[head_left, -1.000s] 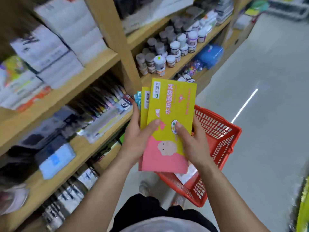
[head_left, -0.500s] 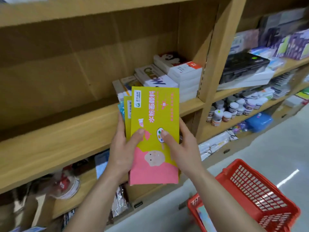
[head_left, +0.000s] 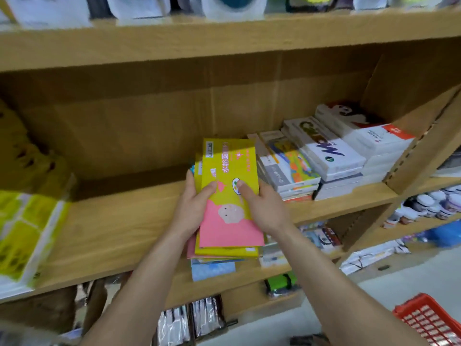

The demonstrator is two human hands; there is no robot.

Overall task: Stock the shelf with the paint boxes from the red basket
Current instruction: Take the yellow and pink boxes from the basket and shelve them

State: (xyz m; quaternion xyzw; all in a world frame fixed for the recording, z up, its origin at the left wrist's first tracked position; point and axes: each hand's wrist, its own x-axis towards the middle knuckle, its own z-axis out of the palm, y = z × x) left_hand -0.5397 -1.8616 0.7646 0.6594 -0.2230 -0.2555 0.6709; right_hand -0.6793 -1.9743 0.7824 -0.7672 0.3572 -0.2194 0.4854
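Note:
A stack of flat yellow and pink paint boxes (head_left: 230, 196) lies tilted over the wooden shelf board (head_left: 119, 228), near its middle. My left hand (head_left: 193, 208) grips the stack's left edge with the thumb on top. My right hand (head_left: 262, 208) holds the right edge, thumb pressed on the top box. A blue box edge (head_left: 213, 269) shows under the stack's near end. The red basket (head_left: 431, 320) sits on the floor at the bottom right, only its corner in view.
Piles of white and coloured boxes (head_left: 331, 156) fill the shelf's right end beside the stack. Yellow packs (head_left: 25, 226) lie at the left end. A wooden upright (head_left: 424, 151) bounds the bay on the right, with small paint jars (head_left: 429, 206) beyond.
Both hands have carried the stack up and forward from above the basket to the shelf board. The view has swung toward the shelf, and the basket has slid to the bottom right corner.

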